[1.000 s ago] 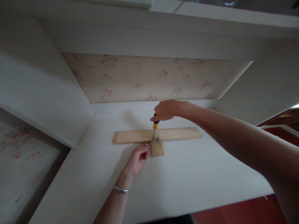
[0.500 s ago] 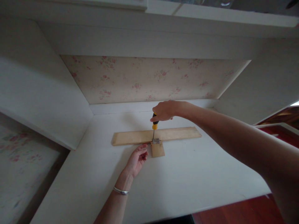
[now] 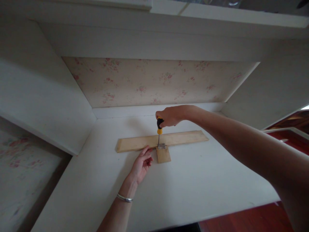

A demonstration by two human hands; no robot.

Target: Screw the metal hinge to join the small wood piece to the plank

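My right hand is wrapped round the black and yellow handle of a screwdriver, held nearly upright. Its tip meets the left side of a small metal hinge. That hinge lies across the joint between a long wooden board and a short wooden block in front of it. Left of the block, my left hand has its forefinger stretched to the long board's near edge, the other fingers loosely curled and holding nothing. Whether a screw sits under the tip is too small to tell.
The wood lies on a white surface with a raised back ledge and white side panels. Flowered wallpaper covers the back. A white shelf hangs overhead. Red flooring shows below the front edge.
My right hand has turned slightly on the screwdriver handle. My left forefinger has straightened up against the long board's edge, and the board's left end has shifted a little toward me.
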